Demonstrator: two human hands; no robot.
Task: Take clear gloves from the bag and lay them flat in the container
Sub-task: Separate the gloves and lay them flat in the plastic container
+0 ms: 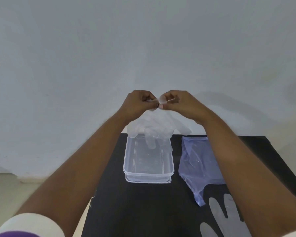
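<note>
A clear plastic glove (pixel 154 129) hangs fingers-down from both my hands, raised above the far end of the container. My left hand (pixel 138 104) and my right hand (pixel 178 103) pinch its cuff close together, thumbs nearly touching. The glove's fingertips dangle just inside the far end of the clear rectangular container (pixel 148 174), which stands on a black table (pixel 140 211). To the container's right lies the bluish plastic bag (pixel 198 161), flat and crumpled. Another clear glove (pixel 224 218) lies flat on the table near the front right, partly under my right forearm.
The black table is small; its left edge runs close to the container and its far edge lies just behind it. A pale wall fills the background, with light floor at the lower left. The container seems to sit on a lid or second tub.
</note>
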